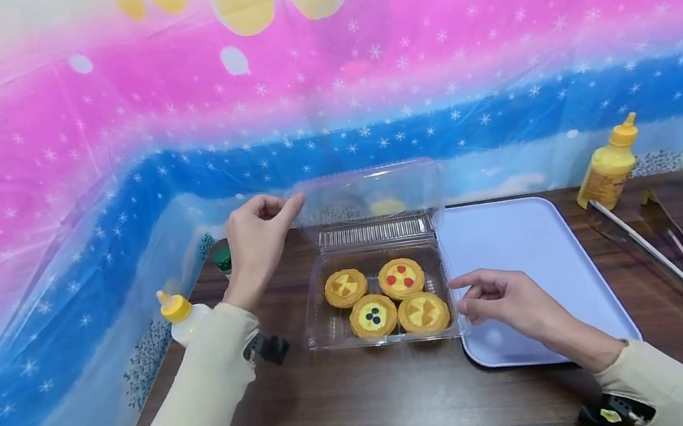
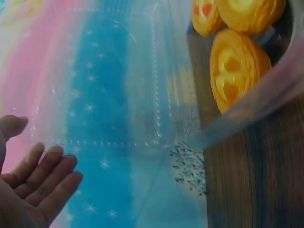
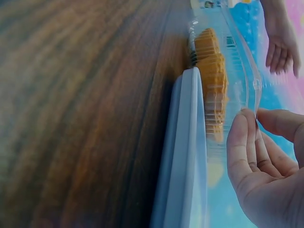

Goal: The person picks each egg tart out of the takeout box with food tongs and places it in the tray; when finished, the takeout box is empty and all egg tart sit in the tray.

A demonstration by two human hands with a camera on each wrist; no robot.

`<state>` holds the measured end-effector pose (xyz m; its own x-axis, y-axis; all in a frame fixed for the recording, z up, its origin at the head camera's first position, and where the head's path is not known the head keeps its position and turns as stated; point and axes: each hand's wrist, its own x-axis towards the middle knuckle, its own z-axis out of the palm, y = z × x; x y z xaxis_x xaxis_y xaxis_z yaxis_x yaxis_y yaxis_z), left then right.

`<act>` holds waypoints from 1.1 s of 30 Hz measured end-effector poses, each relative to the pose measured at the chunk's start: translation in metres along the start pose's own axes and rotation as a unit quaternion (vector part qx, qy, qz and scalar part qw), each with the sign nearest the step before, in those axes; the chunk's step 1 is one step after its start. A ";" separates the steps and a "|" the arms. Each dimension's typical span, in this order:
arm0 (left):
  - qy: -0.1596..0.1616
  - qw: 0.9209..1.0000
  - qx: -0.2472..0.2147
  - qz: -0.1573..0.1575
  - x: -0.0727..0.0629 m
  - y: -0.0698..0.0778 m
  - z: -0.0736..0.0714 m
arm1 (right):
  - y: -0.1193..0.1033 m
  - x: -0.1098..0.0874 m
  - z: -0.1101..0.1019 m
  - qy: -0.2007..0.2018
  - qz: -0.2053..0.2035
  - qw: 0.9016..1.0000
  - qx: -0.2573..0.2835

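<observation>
Clear box (image 1: 329, 328) sits just left of the tray (image 1: 510, 235), right hand (image 1: 512, 298) beside it pinching the box rim (image 3: 257, 88), left hand (image 1: 255, 241) farther left, digits loosely apart by the raised lid (image 1: 371, 195); a hard tug could tilt everything and slide the tarts (image 1: 423, 312).

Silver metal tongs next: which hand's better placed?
Probably the right hand: it's nearer the silver metal tongs, across the pale-blue rectangular tray, though it must first release the clear plastic container it appears to pinch. The left hand is farther, beside the raised transparent lid.
</observation>
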<state>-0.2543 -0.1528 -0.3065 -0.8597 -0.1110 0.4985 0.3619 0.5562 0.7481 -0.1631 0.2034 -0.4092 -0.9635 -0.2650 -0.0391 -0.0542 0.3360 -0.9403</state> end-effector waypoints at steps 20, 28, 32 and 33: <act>-0.130 0.973 -0.111 -0.156 0.054 -0.022 0.024 | 0.002 -0.021 -0.005 -0.042 -0.010 0.999 0.004; -0.169 0.949 -0.143 -0.225 0.061 -0.037 0.027 | 0.003 -0.027 -0.003 -0.051 -0.025 0.998 0.019; -0.178 0.942 -0.144 -0.244 0.061 -0.046 0.030 | 0.002 -0.029 -0.002 -0.057 -0.023 0.998 0.019; -0.179 0.941 -0.146 -0.247 0.061 -0.048 0.031 | 0.002 -0.029 -0.002 -0.059 -0.022 0.998 0.019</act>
<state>-0.3348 -0.1608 -0.3252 -0.9965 0.0172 -0.0822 -0.0752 0.2539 0.9643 -0.1358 0.2138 -0.4089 -0.9229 -0.3835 -0.0337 -0.0844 0.2870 -0.9542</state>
